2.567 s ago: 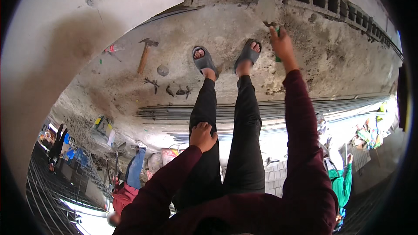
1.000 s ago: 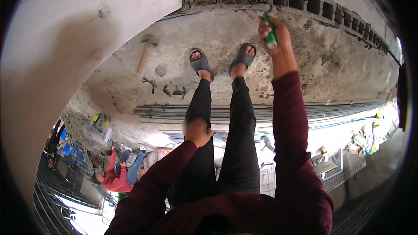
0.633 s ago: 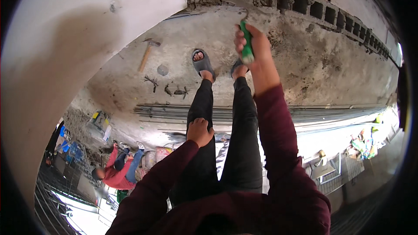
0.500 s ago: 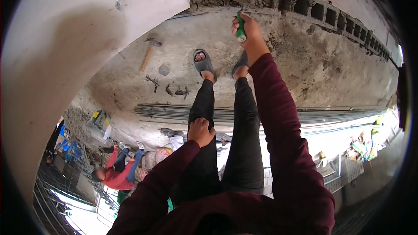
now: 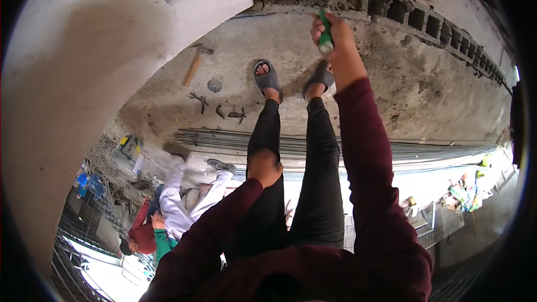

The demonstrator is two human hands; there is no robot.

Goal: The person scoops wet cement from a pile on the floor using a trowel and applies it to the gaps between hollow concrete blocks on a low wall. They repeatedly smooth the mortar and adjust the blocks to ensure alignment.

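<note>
My right hand [image 5: 340,34] is closed around the green handle of a trowel [image 5: 325,29]. It is stretched forward to the row of hollow concrete blocks [image 5: 364,3] at the far edge. The trowel's thin blade is hard to make out against the grey mortar in the block hollows. My left hand [image 5: 265,169], blurred, lies on my left knee with the thumb apart and holds nothing; its fingertips are partly hidden.
A wooden-handled hammer [image 5: 193,68], a grey disc [image 5: 214,85] and dark scraps [image 5: 238,114] lie left of my feet. Long steel bars [image 5: 414,149] cross behind me. A white wall surface [image 5: 123,39] bulges at left. Co-workers in white trousers [image 5: 174,198] and a red top [image 5: 143,237] are lower left.
My right hand with the trowel has shifted slightly right along the blocks. My left hand has slid a little on my knee. A person in white trousers has come into view at lower left.
</note>
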